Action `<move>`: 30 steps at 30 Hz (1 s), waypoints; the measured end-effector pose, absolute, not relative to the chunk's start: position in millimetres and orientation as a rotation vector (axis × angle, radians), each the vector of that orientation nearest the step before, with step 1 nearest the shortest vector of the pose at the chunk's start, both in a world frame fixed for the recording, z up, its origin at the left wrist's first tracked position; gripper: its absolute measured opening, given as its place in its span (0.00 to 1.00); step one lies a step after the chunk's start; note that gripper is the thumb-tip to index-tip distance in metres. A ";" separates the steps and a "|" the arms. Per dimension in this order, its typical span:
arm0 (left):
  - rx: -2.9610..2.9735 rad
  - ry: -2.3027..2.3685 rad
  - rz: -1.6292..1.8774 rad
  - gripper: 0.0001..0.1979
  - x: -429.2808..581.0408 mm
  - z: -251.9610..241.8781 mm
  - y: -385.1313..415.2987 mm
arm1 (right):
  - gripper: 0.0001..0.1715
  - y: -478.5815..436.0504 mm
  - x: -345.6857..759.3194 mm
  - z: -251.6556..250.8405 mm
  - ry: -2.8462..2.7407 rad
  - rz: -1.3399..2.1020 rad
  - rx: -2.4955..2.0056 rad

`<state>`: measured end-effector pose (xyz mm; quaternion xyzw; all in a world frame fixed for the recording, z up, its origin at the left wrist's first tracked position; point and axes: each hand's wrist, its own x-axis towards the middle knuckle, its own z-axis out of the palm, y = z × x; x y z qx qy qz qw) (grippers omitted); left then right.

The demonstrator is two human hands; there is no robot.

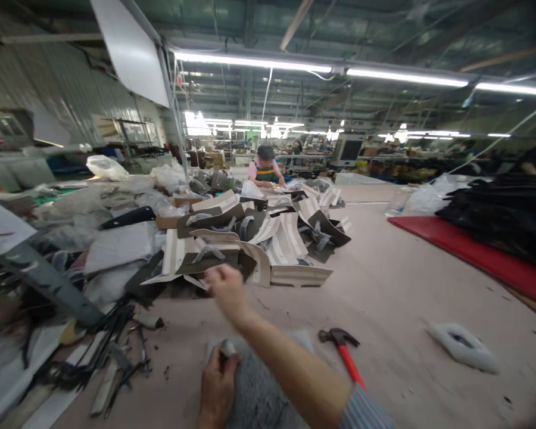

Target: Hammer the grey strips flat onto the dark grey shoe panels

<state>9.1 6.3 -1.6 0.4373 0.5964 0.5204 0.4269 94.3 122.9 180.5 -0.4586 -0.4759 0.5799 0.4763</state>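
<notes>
My left hand (217, 384) is closed around a small grey rounded piece (227, 348), its kind too blurred to name. It is at the left edge of a grey fuzzy pad (261, 390) on the table. My right hand (227, 291) reaches forward across the pad, fingers curled together, to the near edge of a heap of curved beige and dark panels (290, 238). Whether anything is in those fingers is hidden. A grey strap-like strip (208, 252) lies on the dark panel just beyond it. Right of my forearm rests a claw hammer (349, 357) with a red handle.
Loose tools (116, 369) and scraps crowd the left side, below a grey metal post (56, 292). At right are a white ring-shaped roll (463, 345), a red board (477, 253) and black stacked material (509, 217). Another person (265, 167) works beyond the heap.
</notes>
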 end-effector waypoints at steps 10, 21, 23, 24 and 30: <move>1.225 1.447 1.254 0.19 11.6 1.1 6.1 | 0.21 224.7 172.1 176.0 -0.680 1.624 -1.269; 0.871 1.447 1.518 0.20 6.0 1.4 1.7 | 0.16 4.0 213.1 109.8 -0.817 1.751 -1.121; 0.748 1.501 1.628 0.21 3.6 2.4 -2.8 | 0.22 -57.9 223.6 74.4 -0.947 1.722 -1.180; 0.728 1.523 1.657 0.21 2.9 3.6 -4.8 | 0.26 -84.5 226.2 56.5 -1.005 1.665 -1.251; 1.019 1.466 1.436 0.18 13.7 21.8 -2.1 | 0.41 -157.5 210.2 -6.1 -1.339 1.185 -1.620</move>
